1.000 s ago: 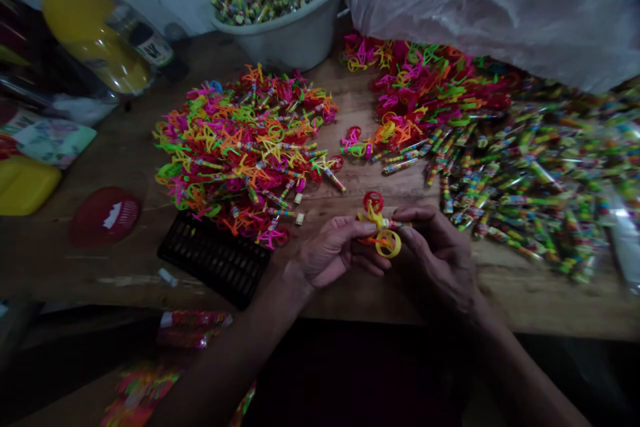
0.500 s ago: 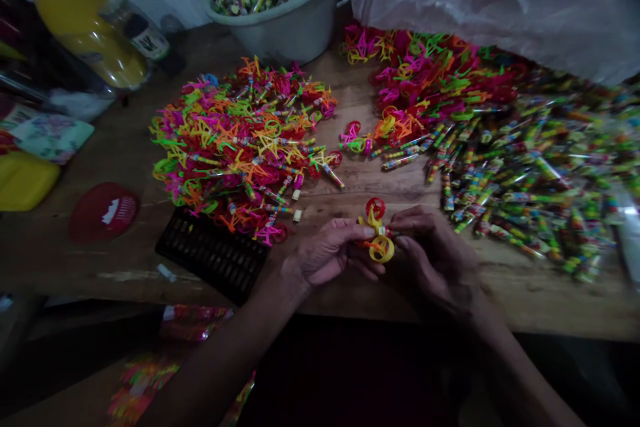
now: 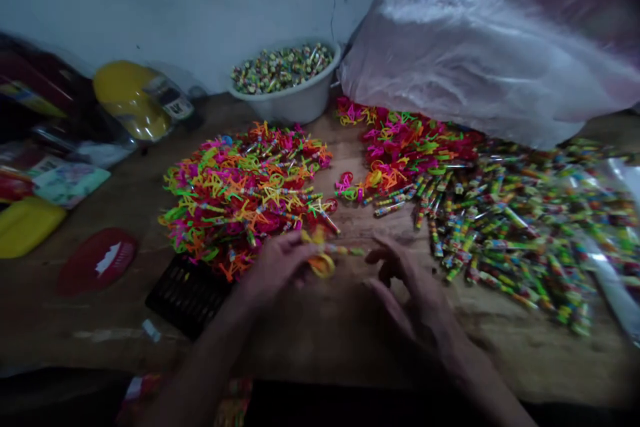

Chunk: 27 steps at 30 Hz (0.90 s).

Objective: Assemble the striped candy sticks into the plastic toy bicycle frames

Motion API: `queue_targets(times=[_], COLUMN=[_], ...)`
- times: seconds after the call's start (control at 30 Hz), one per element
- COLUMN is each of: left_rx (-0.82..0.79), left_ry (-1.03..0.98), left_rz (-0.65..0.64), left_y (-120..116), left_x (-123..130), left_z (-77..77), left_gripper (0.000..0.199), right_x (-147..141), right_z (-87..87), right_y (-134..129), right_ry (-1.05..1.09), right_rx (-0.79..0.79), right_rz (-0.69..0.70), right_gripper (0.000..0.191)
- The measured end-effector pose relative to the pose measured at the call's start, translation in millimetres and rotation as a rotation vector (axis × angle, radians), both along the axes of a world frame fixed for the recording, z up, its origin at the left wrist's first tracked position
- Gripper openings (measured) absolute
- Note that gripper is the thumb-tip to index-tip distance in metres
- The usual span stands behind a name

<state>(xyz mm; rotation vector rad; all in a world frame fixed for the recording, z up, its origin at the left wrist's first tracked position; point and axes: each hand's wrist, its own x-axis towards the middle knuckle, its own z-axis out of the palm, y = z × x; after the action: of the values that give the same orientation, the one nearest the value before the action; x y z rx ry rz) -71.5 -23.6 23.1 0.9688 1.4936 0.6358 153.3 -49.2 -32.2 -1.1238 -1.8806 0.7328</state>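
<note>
My left hand pinches a small yellow plastic toy with a ring-shaped part. A slim, colourful candy tube sticks out of it to the right; motion blurs both. Just right of the tube's tip is my right hand, fingers apart and holding nothing. Beyond my left hand lies a heap of bright plastic toys, many with tubes in them. To the right spreads a large pile of candy tubes. A second heap of plastic toys lies behind that pile.
At the wall stands a pale tub full of short wrapped pieces. A big translucent plastic bag is beside it. On the left are a black slotted tray, a red round fan-like piece, a yellow-capped jar and a yellow object.
My hands have parted: the left moved left with the yellow toy, and the right let go and opened. The tube now shows. The view has tilted up, revealing more wall.
</note>
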Motion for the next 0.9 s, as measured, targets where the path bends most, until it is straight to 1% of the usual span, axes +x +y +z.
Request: queue_targets(times=[0.03,0.07,0.1,0.13,0.17,0.2,0.23,0.27,0.3,0.33,0.37,0.4,0.43,0.5,0.6,0.67,0.7,0.77,0.83,0.9], left_rx=[0.128,0.276,0.462,0.647,0.801,0.915,0.980,0.997,0.986,0.978,0.959,0.933,0.905,0.809,0.577,0.445,0.410,0.382,0.369,0.364], left_ry=[0.226,0.471,0.707,0.896,1.059,1.174,1.242,1.285,1.271,1.243,1.234,1.241,1.246,1.267,1.273,1.253,1.234,1.197,1.175,1.168], left_rz=[0.059,0.108,0.163,0.211,0.236,0.222,0.165,0.078,-0.062,-0.175,-0.261,-0.297,-0.315,-0.283,-0.232,-0.276,-0.316,-0.377,-0.382,-0.347], left_y=[6.1,12.2,18.0,23.3,28.2,32.8,37.4,42.3,48.0,54.6,62.3,71.1,80.6,100.8,127.5,139.1,142.5,145.0,143.7,140.9], left_x=[-19.1,-36.9,-51.5,-61.2,-65.0,-62.5,-53.9,-40.3,-23.5,-5.4,12.1,27.4,39.4,53.2,59.0,63.1,66.2,73.3,78.6,79.9], left_z=[14.8,29.3,41.7,50.7,55.1,54.7,49.8,41.2,30.2,18.4,7.1,-2.6,-9.8,-16.3,-12.3,-9.1,-9.2,-13.3,-21.3,-30.2], left_gripper=[0.025,0.027,0.030,0.035,0.038,0.038,0.035,0.029,0.023,0.021,0.020,0.020,0.021,0.025,0.039,0.047,0.048,0.042,0.032,0.027], right_x=[2.3,7.2,14.1,22.2,30.6,38.3,44.6,49.2,51.9,52.9,52.6,51.3,49.7,46.5,44.8,45.5,46.0,47.0,48.2,50.4], right_z=[-4.6,-8.9,-12.9,-16.1,-18.5,-19.7,-19.8,-18.9,-17.2,-15.2,-13.2,-11.4,-10.0,-8.0,-5.3,-3.8,-3.7,-5.5,-10.2,-16.5], right_y=[2.8,5.5,7.8,9.8,11.6,13.5,15.4,17.6,20.0,22.5,25.1,27.6,29.7,33.0,35.0,35.5,35.9,37.0,38.7,40.5], right_ry=[-0.032,-0.079,-0.141,-0.215,-0.297,-0.383,-0.480,-0.584,-0.687,-0.781,-0.859,-0.915,-0.952,-0.988,-1.012,-1.019,-1.021,-1.008,-0.955,-0.856], right_rx=[0.026,0.055,0.101,0.146,0.182,0.216,0.228,0.222,0.201,0.167,0.133,0.110,0.101,0.106,0.102,0.068,0.045,0.023,0.052,0.114], right_rz=[-0.077,-0.139,-0.195,-0.251,-0.295,-0.349,-0.403,-0.457,-0.508,-0.544,-0.570,-0.584,-0.587,-0.570,-0.508,-0.457,-0.441,-0.437,-0.457,-0.475], right_gripper=[0.052,0.047,0.038,0.030,0.025,0.022,0.020,0.021,0.021,0.023,0.023,0.024,0.024,0.023,0.018,0.014,0.013,0.014,0.018,0.025])
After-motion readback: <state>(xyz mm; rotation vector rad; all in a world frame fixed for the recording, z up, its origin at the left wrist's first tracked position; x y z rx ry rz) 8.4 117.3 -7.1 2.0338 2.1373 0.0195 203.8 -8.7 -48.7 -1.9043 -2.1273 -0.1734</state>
